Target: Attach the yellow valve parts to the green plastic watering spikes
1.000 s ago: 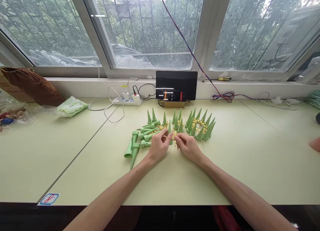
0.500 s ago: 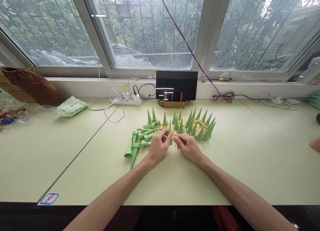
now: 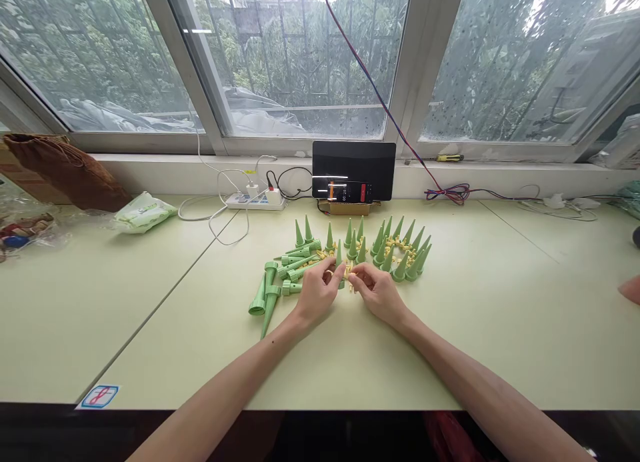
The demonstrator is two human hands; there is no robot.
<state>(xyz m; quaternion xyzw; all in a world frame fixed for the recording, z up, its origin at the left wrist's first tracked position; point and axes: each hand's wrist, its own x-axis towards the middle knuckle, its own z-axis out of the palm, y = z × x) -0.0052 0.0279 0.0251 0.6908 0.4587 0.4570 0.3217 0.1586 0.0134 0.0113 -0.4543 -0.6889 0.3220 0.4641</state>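
My left hand [image 3: 318,291] is closed around a green cone spike [image 3: 340,257] standing upright between my hands on the pale green table [image 3: 450,342]. My right hand [image 3: 380,293] pinches a small yellow piece [image 3: 350,273] right beside that spike. Several green cones [image 3: 395,249] stand upright behind my hands, with small yellow pieces [image 3: 400,254] scattered among them. To the left lies a heap of green spikes [image 3: 287,272] on their sides.
A black screen [image 3: 353,169] with a phone [image 3: 350,192] leaning on it stands at the back by the window. A power strip [image 3: 255,201] with cables, a wipes packet [image 3: 143,212] and a brown bag [image 3: 65,172] sit at the left. Another person's fingertip [image 3: 631,289] shows at the right edge.
My right hand's fingers have closed in a little toward the spike in my left hand. Nothing else has moved.
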